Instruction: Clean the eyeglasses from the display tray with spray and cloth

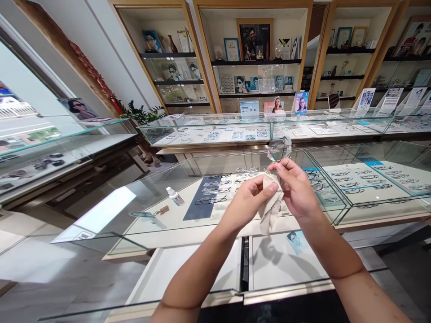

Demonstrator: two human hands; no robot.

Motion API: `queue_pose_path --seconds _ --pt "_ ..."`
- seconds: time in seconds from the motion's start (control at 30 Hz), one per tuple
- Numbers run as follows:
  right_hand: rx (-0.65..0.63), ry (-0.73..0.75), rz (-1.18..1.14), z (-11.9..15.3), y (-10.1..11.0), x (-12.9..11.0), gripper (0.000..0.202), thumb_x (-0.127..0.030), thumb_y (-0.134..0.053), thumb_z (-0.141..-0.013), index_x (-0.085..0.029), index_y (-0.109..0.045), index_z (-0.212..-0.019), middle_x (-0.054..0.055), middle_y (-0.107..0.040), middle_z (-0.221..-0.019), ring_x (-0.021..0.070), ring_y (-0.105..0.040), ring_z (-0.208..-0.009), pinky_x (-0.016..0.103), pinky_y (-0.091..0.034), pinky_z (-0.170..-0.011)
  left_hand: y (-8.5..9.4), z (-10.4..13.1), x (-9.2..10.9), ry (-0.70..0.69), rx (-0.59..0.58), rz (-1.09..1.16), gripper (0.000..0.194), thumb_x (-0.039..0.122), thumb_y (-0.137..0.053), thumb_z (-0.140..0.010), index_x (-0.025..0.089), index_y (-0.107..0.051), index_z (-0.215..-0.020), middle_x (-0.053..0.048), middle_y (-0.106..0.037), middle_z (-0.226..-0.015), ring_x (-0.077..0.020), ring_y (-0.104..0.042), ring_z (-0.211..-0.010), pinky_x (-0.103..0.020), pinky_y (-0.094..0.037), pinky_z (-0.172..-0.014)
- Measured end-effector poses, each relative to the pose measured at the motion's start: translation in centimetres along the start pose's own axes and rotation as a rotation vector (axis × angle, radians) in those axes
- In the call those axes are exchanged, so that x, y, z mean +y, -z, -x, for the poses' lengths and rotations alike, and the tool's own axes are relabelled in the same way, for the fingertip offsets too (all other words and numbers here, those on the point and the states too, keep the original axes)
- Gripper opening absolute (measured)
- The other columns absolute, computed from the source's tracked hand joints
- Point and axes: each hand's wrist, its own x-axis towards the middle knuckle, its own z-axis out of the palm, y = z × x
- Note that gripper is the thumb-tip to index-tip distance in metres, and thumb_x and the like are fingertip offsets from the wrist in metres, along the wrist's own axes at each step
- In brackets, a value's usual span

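Between my two hands is a pair of eyeglasses, one round clear lens standing up above my fingers. My right hand is closed, with thumb and fingers pinching the glasses near the frame. A cream cleaning cloth with a zigzag edge hangs down from my left hand, whose thumb presses it against the lower part of the glasses. The cloth hides that part of the glasses. Both hands are above the glass display counter.
A white spray bottle, a brown tag and rows of eyeglasses are at the glass case. Below, two drawers stand pulled out; a blue card lies in the right drawer. More glass counters and shelves stand behind.
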Motion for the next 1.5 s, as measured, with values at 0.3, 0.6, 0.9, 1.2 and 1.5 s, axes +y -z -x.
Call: queue_pose_path --seconds 0.3,0.6,0.9,1.2,1.5 --pt "-0.043 0.011 -0.037 0.3 -0.6 0.2 0.04 -0.049 -0.099 -0.069 -0.024 -0.068 -0.078 -0.002 -0.075 -0.089 0.0118 -0.061 -0.073 0.024 -0.054 -0.069 -0.9 0.6 -1.0 -0.07 0.006 0.128 0.06 0.061 -0.085 -0.084 0.017 -0.068 -0.122 0.0 -0.067 -0.078 -0.0135 -0.061 -0.067 -0.025 -0.051 -0.066" --pt "-0.086 -0.066 0.019 0.4 -0.8 0.9 0.044 -0.054 -0.097 -0.069 -0.024 -0.064 -0.078 0.001 -0.083 -0.099 0.0115 -0.058 -0.063 0.024 -0.043 -0.053 -0.9 0.2 -1.6 -0.169 0.276 0.047 0.057 0.066 -0.084 -0.08 0.018 -0.074 -0.11 0.0 -0.068 -0.083 -0.0147 -0.061 -0.076 -0.026 -0.051 -0.074" --pt "-0.066 -0.088 -0.027 0.1 -0.2 0.0 0.037 -0.042 -0.096 -0.071 -0.024 -0.065 -0.076 -0.001 -0.08 -0.087 0.0143 -0.067 -0.073 0.026 -0.055 -0.068 0.1 -0.1 -0.7 -0.136 0.092 -0.037 0.054 0.069 -0.074 -0.089 0.015 -0.072 -0.087 -0.005 -0.069 -0.086 -0.0173 -0.059 -0.082 -0.028 -0.049 -0.079" --pt "-0.065 -0.101 0.008 -0.3 0.9 -1.0 0.029 -0.04 -0.092 -0.077 -0.024 -0.068 -0.076 -0.001 -0.078 -0.09 0.0133 -0.063 -0.072 0.026 -0.052 -0.067 2.9 0.1 0.9 -0.067 0.07 -0.186 0.062 0.076 -0.073 -0.086 0.014 -0.075 -0.089 -0.003 -0.066 -0.075 -0.0153 -0.055 -0.07 -0.026 -0.046 -0.066" --pt "-0.219 -0.096 0.168 -1.2 1.8 -1.1 0.033 -0.048 -0.09 -0.078 -0.025 -0.066 -0.074 0.001 -0.075 -0.081 0.0193 -0.068 -0.088 0.034 -0.054 -0.09 3.8 -0.1 1.1 -0.047 0.16 -0.162 0.066 0.08 -0.078 -0.078 0.014 -0.071 -0.079 0.002 -0.056 -0.061 -0.009 -0.042 -0.053 -0.023 -0.035 -0.05"
